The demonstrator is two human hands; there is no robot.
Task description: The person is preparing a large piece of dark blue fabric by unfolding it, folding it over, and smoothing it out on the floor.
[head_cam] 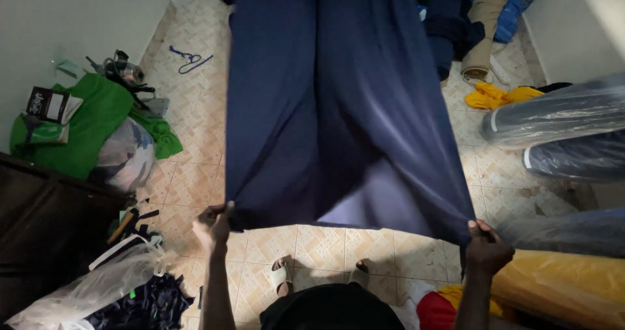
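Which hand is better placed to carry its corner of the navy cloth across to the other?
Probably left. The left hand pinches its corner of the navy cloth over bare tiled floor; the right hand grips its corner hard against a yellow roll.

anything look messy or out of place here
The navy cloth itself hangs evenly between the left hand and right hand. The floor is cluttered: a blue cord and yellow cloth lie loose on the tiles.

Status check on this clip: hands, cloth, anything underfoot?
Left hand and right hand each grip a corner of navy cloth, stretched over tiled floor. Fabric rolls right, plastic bags left.
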